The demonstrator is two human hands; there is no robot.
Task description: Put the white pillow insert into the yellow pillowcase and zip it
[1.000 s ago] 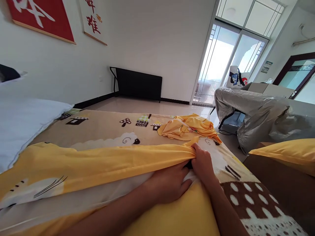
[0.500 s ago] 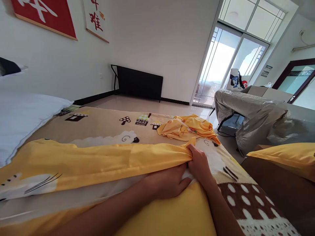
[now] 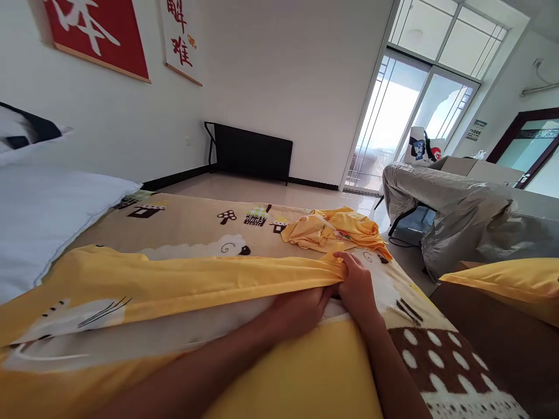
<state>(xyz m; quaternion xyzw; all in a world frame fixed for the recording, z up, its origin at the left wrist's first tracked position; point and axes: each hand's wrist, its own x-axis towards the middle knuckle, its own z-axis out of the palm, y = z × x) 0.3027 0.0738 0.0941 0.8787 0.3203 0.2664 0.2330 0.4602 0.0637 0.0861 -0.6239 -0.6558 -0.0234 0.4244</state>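
A yellow pillowcase [image 3: 196, 279] with a white cat print stretches across the bed in front of me, its long edge raised. My right hand [image 3: 356, 285] is closed on the gathered corner of that edge. Just below and left of it, my left hand [image 3: 301, 311] is curled under the raised edge. Its fingertips are hidden, and what it grips I cannot make out. White fabric [image 3: 236, 320] shows between the raised edge and the lower yellow cloth, beneath my left forearm.
A patterned blanket [image 3: 187, 215] covers the bed. Crumpled yellow-orange cloth [image 3: 336, 227] lies beyond my hands, and a white pillow [image 3: 65, 215] at left. To the right are a yellow pillow [image 3: 506, 285] and a plastic-covered piece of furniture [image 3: 454, 203]. A black panel [image 3: 253, 154] leans by the wall.
My left hand has moved slightly up and farther under the raised edge, its thumb now tucked in. My right hand keeps its hold, a little higher. The view has shifted slightly.
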